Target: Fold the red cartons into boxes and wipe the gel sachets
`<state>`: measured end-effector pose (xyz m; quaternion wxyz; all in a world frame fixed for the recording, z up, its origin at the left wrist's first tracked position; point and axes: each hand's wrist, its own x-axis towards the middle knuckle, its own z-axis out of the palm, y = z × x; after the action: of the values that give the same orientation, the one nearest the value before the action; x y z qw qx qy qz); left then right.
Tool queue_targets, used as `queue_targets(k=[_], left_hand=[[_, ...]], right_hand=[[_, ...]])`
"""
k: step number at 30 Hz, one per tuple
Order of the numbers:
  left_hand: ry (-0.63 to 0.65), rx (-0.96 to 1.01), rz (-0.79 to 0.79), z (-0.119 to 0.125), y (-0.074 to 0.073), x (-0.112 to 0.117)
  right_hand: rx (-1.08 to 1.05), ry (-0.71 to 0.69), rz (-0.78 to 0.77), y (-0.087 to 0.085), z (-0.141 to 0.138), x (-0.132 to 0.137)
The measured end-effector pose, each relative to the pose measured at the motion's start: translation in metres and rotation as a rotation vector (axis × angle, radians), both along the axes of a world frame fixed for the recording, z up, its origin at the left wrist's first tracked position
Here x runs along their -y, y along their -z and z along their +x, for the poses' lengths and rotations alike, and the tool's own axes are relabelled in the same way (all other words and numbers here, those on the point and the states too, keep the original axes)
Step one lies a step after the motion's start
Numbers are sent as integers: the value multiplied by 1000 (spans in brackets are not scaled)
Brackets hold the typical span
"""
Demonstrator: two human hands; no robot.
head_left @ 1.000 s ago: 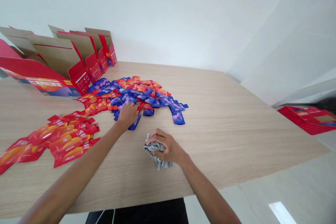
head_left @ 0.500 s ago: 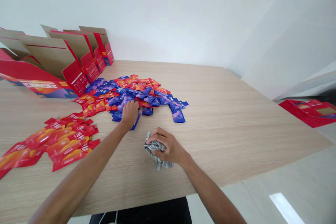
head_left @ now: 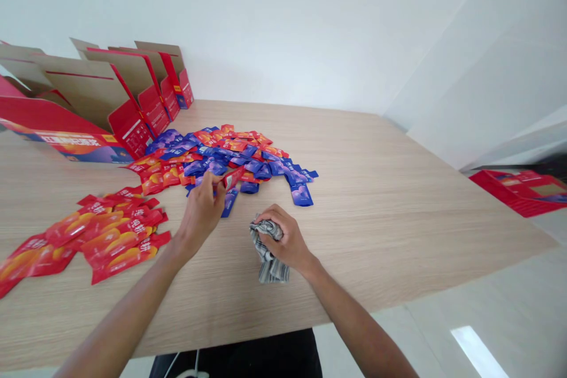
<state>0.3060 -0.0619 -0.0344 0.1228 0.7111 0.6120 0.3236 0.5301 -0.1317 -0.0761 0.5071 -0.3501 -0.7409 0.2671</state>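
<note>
My left hand (head_left: 204,204) is closed on one end of a small red packet (head_left: 233,178), holding it over the front of a mixed pile of blue packets (head_left: 215,165) and red-orange packets (head_left: 170,175). A blue packet (head_left: 229,203) lies flat just right of that hand. My right hand (head_left: 284,237) grips a crumpled grey striped cloth (head_left: 268,242) against the table, its lower end spread on the wood. Larger red packets with orange fruit pictures (head_left: 116,242) overlap in a group to the left of my left arm.
Open red cardboard boxes (head_left: 80,124) stand in a row at the back left, flaps up. A white wall (head_left: 283,29) rises behind the wooden table (head_left: 398,212). Beyond the table's right side is another red box (head_left: 520,189).
My left hand has drawn back from the pile towards me and now has a red packet in its fingers. The right hand has shifted slightly away and right with the cloth.
</note>
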Motion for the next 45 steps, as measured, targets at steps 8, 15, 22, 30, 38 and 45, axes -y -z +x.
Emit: queue_targets(k=[8, 15, 22, 30, 38, 45], left_hand=[[-7, 1096, -352, 19, 45, 100], [0, 1446, -455, 21, 69, 129], [-132, 1368, -473, 22, 83, 144], [-94, 1410, -578, 17, 101, 154], [-125, 1446, -543, 19, 108, 154], [-154, 1434, -531, 16, 112, 155]], right_hand=[[-2, -114, 46, 1, -8, 7], [180, -278, 2, 16, -13, 10], [306, -453, 29, 26, -18, 12], [196, 18, -42, 25, -11, 2], [466, -357, 85, 28, -15, 10], [450, -271, 124, 31, -23, 13]])
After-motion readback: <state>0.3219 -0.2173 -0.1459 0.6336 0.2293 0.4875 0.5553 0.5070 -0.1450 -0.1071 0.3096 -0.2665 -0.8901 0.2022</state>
